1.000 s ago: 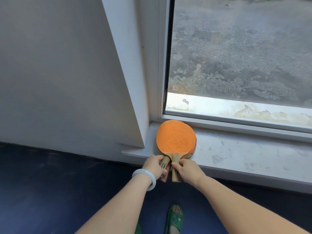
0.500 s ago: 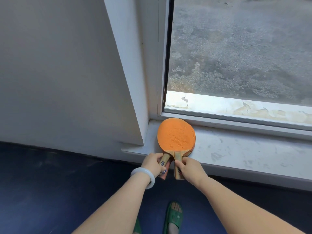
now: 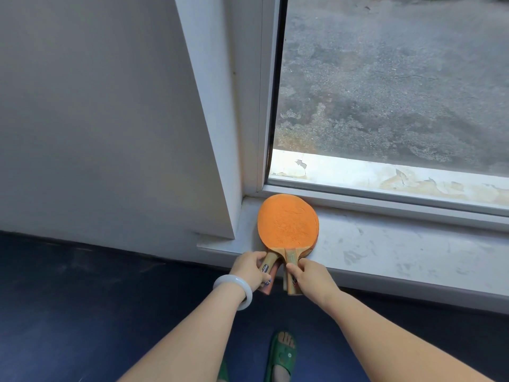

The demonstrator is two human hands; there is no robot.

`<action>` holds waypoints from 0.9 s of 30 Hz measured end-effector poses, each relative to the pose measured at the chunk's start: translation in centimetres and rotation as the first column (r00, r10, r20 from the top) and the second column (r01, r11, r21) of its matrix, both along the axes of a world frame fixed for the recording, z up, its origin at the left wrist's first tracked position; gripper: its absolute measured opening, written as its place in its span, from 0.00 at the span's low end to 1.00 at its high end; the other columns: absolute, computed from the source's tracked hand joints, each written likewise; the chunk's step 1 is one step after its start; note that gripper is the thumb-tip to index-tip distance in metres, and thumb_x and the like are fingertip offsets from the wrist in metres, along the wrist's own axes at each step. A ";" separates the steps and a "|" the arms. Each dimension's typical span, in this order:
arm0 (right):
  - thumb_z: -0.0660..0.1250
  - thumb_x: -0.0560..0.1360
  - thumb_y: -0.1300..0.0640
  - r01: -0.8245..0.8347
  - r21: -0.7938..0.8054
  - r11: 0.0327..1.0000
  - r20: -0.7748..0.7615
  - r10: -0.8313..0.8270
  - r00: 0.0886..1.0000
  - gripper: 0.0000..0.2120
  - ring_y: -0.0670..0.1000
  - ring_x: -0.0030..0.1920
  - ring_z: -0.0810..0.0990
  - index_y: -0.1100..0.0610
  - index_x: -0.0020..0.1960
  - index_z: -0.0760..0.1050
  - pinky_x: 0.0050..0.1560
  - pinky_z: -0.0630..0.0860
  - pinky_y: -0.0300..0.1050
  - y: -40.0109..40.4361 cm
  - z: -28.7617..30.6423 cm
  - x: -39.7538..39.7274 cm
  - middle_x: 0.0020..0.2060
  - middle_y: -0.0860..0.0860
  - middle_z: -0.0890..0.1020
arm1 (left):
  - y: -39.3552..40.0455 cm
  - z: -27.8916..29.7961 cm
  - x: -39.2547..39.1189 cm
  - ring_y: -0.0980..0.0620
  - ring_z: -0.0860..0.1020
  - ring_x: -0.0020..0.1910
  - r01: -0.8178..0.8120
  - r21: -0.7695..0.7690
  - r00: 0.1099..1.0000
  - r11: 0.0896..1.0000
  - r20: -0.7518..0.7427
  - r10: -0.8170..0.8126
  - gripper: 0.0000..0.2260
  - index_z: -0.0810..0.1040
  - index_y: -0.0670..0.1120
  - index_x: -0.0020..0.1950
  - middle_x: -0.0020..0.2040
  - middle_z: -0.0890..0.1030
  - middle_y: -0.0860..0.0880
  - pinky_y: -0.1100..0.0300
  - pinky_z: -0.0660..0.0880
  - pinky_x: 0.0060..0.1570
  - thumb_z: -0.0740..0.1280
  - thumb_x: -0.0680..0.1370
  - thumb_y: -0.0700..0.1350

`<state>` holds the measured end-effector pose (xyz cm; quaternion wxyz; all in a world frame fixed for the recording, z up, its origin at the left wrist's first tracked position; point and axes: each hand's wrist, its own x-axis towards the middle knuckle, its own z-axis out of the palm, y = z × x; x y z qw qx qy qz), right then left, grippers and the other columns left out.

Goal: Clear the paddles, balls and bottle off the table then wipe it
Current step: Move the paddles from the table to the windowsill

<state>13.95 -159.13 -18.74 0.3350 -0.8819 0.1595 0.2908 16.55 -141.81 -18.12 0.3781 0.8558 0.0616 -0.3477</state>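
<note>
Head camera looks down on two orange paddles (image 3: 287, 220) stacked on the white windowsill (image 3: 385, 252), blades tucked into the corner by the window frame (image 3: 264, 106), handles poking over the sill's front edge. The left hand (image 3: 249, 270), a pale bangle (image 3: 237, 289) on its wrist, curls round the left handle. The right hand (image 3: 312, 277) pinches the other handle, thumb on top. The lower paddle is nearly all hidden under the top one. The right hand's fingers are out of sight beneath. A green sandal (image 3: 282, 357) shows below on the dark blue floor (image 3: 82, 312).
</note>
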 end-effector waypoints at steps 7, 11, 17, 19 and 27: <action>0.58 0.81 0.42 0.038 -0.013 0.999 0.023 -0.038 0.999 0.17 0.53 0.46 0.80 0.56 0.48 0.75 0.49 0.76 0.49 -0.2 0.4 0.2 0.44 0.52 0.82 | -0.1 0.0 0.0 0.53 0.75 0.55 -0.062 0.003 0.996 0.998 0.064 0.062 0.29 0.67 0.49 0.74 0.61 0.74 0.50 0.60 0.73 0.54 0.72 0.75 0.43; 0.60 0.80 0.43 0.059 -0.015 0.998 0.046 -0.059 0.997 0.14 0.49 0.43 0.80 0.53 0.45 0.73 0.45 0.77 0.46 -0.1 0.5 0.5 0.41 0.49 0.80 | 0.0 0.2 0.2 0.53 0.75 0.55 -0.065 0.013 0.992 0.998 0.112 0.063 0.27 0.68 0.50 0.73 0.60 0.73 0.52 0.57 0.75 0.57 0.71 0.76 0.41; 0.60 0.81 0.45 0.038 -0.034 0.999 0.059 -0.036 0.998 0.12 0.46 0.39 0.77 0.50 0.42 0.70 0.36 0.70 0.42 0.1 0.7 0.7 0.38 0.46 0.78 | -0.2 0.2 -0.2 0.53 0.77 0.54 -0.070 0.014 0.991 0.997 0.115 0.068 0.25 0.71 0.50 0.72 0.58 0.76 0.52 0.57 0.77 0.56 0.69 0.76 0.39; 0.61 0.81 0.45 0.032 -0.047 0.998 0.062 -0.030 0.998 0.12 0.47 0.40 0.79 0.51 0.44 0.72 0.37 0.72 0.42 -0.2 0.9 0.6 0.39 0.47 0.79 | -0.1 0.2 -0.4 0.54 0.77 0.53 -0.085 0.007 0.990 0.996 0.111 0.083 0.23 0.72 0.50 0.71 0.57 0.76 0.53 0.58 0.77 0.55 0.69 0.76 0.39; 0.62 0.80 0.48 -0.074 -0.129 0.989 0.150 0.093 0.984 0.10 0.50 0.41 0.78 0.54 0.46 0.72 0.42 0.76 0.46 -0.5 3.2 1.1 0.40 0.49 0.79 | 0.6 1.4 -0.7 0.55 0.77 0.51 -0.165 0.006 0.980 0.986 0.118 0.163 0.15 0.76 0.50 0.64 0.52 0.77 0.53 0.63 0.73 0.47 0.68 0.78 0.42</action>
